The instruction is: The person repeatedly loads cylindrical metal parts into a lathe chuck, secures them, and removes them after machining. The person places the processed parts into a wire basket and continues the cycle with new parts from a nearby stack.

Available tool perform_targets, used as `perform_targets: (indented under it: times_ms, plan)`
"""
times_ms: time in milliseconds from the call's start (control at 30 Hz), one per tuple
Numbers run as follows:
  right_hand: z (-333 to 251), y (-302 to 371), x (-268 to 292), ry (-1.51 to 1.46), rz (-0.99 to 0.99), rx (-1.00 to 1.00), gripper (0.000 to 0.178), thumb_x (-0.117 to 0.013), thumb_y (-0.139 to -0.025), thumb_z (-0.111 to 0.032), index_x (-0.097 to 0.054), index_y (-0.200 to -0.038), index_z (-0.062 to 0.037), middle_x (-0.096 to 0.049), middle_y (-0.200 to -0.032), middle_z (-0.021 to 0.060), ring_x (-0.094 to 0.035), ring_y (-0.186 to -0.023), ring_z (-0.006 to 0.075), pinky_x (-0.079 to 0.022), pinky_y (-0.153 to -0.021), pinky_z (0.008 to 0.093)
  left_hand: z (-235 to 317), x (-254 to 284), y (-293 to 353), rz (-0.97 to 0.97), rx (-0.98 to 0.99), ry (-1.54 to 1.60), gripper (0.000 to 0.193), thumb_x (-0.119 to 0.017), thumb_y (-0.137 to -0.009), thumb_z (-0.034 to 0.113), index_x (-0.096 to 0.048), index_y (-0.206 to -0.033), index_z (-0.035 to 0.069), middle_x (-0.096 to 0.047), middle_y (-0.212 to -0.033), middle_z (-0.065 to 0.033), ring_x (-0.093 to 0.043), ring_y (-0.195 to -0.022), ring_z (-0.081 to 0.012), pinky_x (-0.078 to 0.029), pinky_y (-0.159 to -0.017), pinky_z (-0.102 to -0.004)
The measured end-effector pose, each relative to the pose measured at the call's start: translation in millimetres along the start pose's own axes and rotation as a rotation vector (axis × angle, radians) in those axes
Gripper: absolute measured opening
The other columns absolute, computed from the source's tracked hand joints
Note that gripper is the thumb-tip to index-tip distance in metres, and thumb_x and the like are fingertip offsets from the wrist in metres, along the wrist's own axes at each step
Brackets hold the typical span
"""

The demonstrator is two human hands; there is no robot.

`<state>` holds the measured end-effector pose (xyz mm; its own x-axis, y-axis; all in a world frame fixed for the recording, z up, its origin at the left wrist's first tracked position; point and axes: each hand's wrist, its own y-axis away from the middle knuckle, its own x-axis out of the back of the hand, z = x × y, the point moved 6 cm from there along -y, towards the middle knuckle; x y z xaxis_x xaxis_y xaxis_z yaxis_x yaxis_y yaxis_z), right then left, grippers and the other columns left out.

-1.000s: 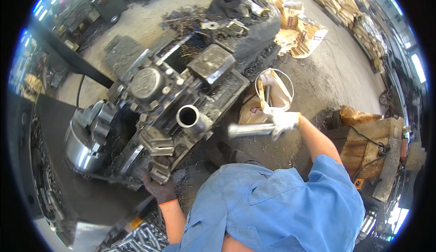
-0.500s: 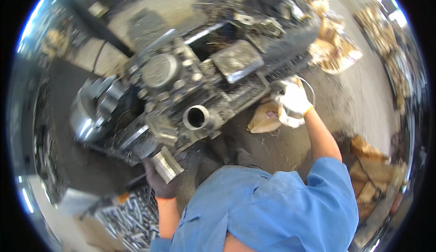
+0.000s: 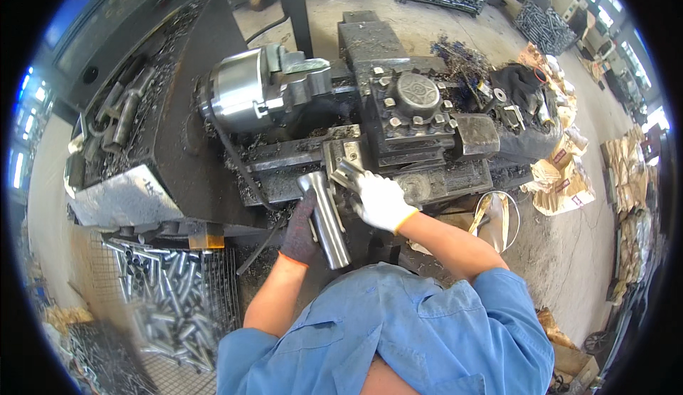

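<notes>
Both hands have come together at the lathe carriage, dark-gloved left hand (image 3: 300,230) gripping a shiny steel tube (image 3: 326,218), white-gloved right hand (image 3: 381,201) clasping a small metal part (image 3: 346,174).

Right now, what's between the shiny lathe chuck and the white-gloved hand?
In the head view, the dark lathe carriage strewn with metal chips lies between the chuck and the right hand.

Flattened tan cardboard cartons (image 3: 562,174) with small red labels lie crumpled right of the machine.
</notes>
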<state>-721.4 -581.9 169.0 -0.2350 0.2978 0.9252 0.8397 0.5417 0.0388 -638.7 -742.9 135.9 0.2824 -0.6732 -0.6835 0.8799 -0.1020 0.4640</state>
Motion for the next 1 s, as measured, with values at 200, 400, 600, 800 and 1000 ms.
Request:
perform_targets:
  times_ms: [200, 400, 600, 800, 1000]
  plan:
    - [7, -44, 1, -0.222, 0.004, 0.029, 0.036, -0.071, -0.094, -0.032, -0.071, -0.104, 0.0018, -0.078, -0.091, 0.0203, -0.078, -0.082, 0.034, -0.062, -0.073, 0.046, 39, 64, -19, 0.074, -0.121, 0.039, 0.07, -0.058, -0.104, 0.067, -0.068, -0.127, 0.002, -0.077, -0.104, -0.0173, -0.078, -0.09, -0.0333, -0.067, -0.076, -0.0489]
    - [-45, -66, 61, -0.697, -0.335, -0.048, 0.083, -0.083, -0.086, -0.05, -0.06, -0.14, 0.0086, -0.074, -0.122, 0.0264, -0.075, -0.111, 0.0324, -0.059, -0.098, 0.0408, 88, -13, -26, 0.058, -0.517, 0.249, 0.073, -0.054, -0.107, 0.064, -0.053, -0.151, 0.006, -0.065, -0.141, -0.0177, -0.065, -0.129, -0.0363, -0.051, -0.112, -0.0545]
    - [-49, -103, 189, -0.475, 0.03, 0.245, 0.092, -0.087, -0.072, -0.05, -0.058, -0.142, 0.0015, -0.071, -0.127, 0.0263, -0.073, -0.115, 0.0385, -0.058, -0.102, 0.0456, 151, -103, -22, -0.305, -0.92, -0.071, 0.087, -0.059, -0.106, 0.057, -0.031, -0.168, 0.002, -0.043, -0.166, -0.0191, -0.041, -0.153, -0.0357, -0.028, -0.13, -0.0529]
    - [29, -207, 244, 0.685, 0.108, 0.348, 0.053, -0.083, -0.08, -0.026, -0.065, -0.127, -0.008, -0.075, -0.112, 0.0184, -0.077, -0.101, 0.0373, -0.064, -0.084, 0.0467, 114, 3, -24, 0.059, -0.733, -0.346, 0.074, -0.069, -0.103, 0.049, -0.05, -0.154, -0.001, -0.064, -0.144, -0.0197, -0.064, -0.132, -0.0335, -0.049, -0.118, -0.0504]
    - [84, -262, 168, 0.434, -0.349, 0.213, 0.054, -0.087, -0.077, -0.035, -0.073, -0.12, -0.0056, -0.079, -0.11, 0.0209, -0.077, -0.105, 0.0392, -0.061, -0.091, 0.0479, 21, 139, 39, 0.467, -0.561, -0.176, 0.073, -0.066, -0.104, 0.052, -0.051, -0.153, 0.0, -0.068, -0.136, -0.0189, -0.069, -0.124, -0.033, -0.055, -0.109, -0.0453]
